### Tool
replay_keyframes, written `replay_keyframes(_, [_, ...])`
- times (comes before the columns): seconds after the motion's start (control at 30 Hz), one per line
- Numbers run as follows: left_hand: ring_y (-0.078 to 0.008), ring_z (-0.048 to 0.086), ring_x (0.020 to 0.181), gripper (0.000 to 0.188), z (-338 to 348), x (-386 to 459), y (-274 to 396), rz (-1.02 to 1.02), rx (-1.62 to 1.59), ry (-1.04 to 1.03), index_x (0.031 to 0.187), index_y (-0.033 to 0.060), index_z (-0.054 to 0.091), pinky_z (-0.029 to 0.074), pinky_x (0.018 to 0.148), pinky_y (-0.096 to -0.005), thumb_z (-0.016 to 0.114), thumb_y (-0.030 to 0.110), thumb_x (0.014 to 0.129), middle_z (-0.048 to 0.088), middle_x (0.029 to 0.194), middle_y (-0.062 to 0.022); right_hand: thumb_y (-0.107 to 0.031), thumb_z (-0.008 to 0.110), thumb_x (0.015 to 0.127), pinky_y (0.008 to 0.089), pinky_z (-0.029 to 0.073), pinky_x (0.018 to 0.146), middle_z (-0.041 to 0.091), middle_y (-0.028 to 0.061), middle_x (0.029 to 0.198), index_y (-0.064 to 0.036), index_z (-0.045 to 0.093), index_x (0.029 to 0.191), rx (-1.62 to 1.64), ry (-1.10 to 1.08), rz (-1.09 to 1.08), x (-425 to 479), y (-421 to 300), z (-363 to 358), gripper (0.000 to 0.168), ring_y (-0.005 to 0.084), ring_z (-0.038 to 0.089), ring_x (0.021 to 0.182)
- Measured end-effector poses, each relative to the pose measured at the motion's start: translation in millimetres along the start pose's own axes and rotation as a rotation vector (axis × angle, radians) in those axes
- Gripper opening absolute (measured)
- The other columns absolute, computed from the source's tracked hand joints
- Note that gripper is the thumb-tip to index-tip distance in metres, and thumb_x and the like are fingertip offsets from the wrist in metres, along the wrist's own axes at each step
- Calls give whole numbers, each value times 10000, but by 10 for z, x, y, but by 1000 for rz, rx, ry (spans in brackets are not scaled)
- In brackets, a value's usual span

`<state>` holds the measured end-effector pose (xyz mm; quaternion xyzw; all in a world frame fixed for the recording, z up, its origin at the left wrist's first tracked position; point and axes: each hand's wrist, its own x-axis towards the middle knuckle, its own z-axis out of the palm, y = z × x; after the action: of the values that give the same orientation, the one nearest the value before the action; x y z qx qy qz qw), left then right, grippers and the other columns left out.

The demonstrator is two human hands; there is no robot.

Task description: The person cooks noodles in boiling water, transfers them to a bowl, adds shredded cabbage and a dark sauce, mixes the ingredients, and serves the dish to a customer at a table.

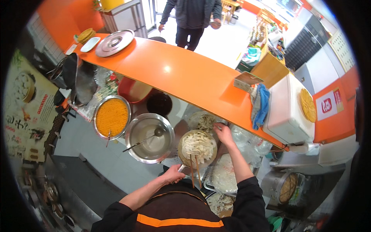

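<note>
My left hand [173, 174] is closed around the handle of a round strainer or pan [214, 150] heaped with pale, flat noodles [197, 146]. A pair of wooden chopsticks [195, 174] leans in the noodles, their ends towards me. Just beyond, my right hand [222, 130] reaches to a bag or bowl of grey-brown shredded food [205, 121] under the counter's edge; whether its fingers grip anything cannot be told. To the left stands a steel bowl [171, 127] of cloudy liquid with a ladle [158, 132] in it. Farther left, a steel bowl holds orange-yellow food [112, 117].
An orange counter [174, 69] runs across the front, bearing a steel lid [114, 43] and a blue cloth [261, 107]. A red tub [133, 90] and a dark pot [159, 103] stand below. Bagged food [224, 175] lies at right. Beyond the counter stands a person [191, 17].
</note>
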<state>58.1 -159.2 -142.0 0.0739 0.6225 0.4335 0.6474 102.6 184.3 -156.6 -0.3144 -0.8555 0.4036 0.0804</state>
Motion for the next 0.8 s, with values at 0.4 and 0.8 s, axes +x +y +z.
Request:
replay_keyframes(0.4, [-100, 480, 450, 334, -970, -1538, 367, 196, -258, 333, 1127, 20, 548, 386, 409, -261, 678, 12, 820, 520, 625, -12, -91, 575, 879, 421, 555, 831, 700, 203, 1036, -35, 673, 1148, 82, -218, -174, -947, -1418, 1292, 292, 373, 692, 925])
replay_keyframes(0.8, [-105, 468, 427, 340, -2454, -1975, -136, 234, -256, 399, 1118, -16, 527, 369, 391, -273, 667, -6, 808, 521, 613, -21, -191, 676, 834, 433, 524, 619, 620, 149, 755, -70, 628, 873, -130, -40, -641, -1192, -2238, 3079, 136, 357, 638, 713])
